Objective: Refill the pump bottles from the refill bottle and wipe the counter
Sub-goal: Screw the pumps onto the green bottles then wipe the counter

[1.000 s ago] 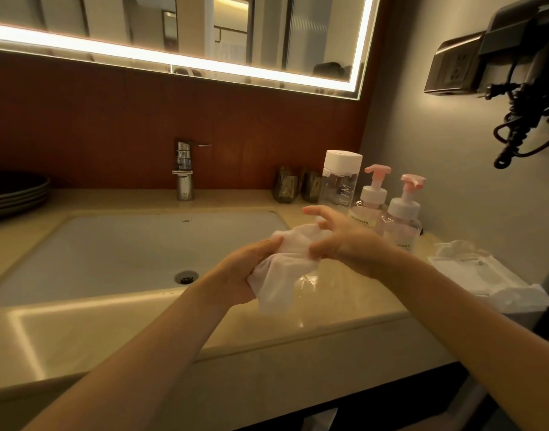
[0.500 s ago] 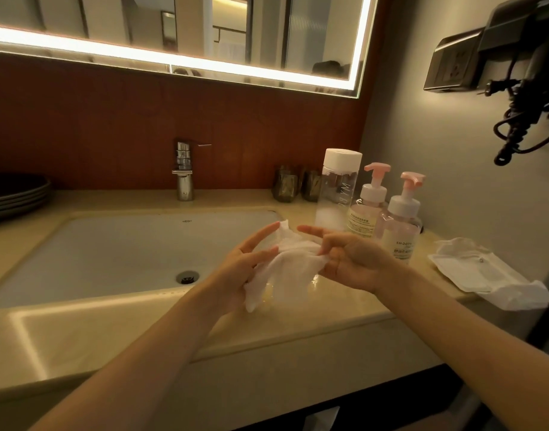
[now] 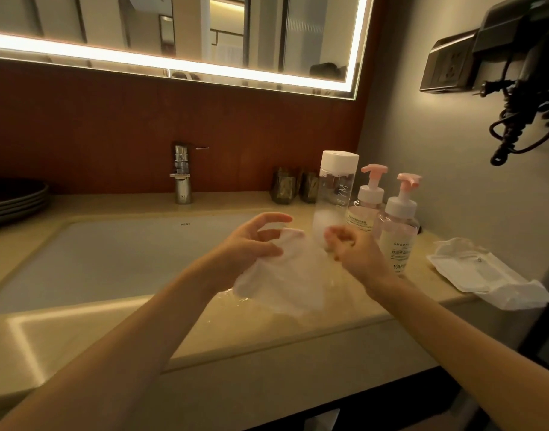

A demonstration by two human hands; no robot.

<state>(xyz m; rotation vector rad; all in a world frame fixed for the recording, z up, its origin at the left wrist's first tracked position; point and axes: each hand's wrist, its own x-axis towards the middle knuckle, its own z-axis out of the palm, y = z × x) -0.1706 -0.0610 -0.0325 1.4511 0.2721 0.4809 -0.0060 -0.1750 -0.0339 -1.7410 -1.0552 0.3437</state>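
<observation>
A white wipe (image 3: 293, 279) is stretched out between my two hands, just above the beige counter (image 3: 267, 331). My left hand (image 3: 251, 244) pinches its upper left corner. My right hand (image 3: 354, 253) grips its right edge with curled fingers. Behind my right hand stands the tall clear refill bottle (image 3: 335, 188) with a white cap. Right of it are two pump bottles with pink pumps, one behind (image 3: 368, 200) and one in front (image 3: 399, 222). Small wet spots (image 3: 232, 298) glisten on the counter under the wipe.
A white sink basin (image 3: 117, 259) with a chrome tap (image 3: 182, 175) lies left. A wipes packet (image 3: 472, 269) lies at the counter's right end. Two dark cups (image 3: 295, 185) stand at the back wall. Stacked dark plates (image 3: 15, 197) sit far left. A hair dryer cord (image 3: 522, 119) hangs on the right wall.
The bunched wipe has been pulled open into a flat sheet. My hands have moved apart, the right one going right toward the bottles.
</observation>
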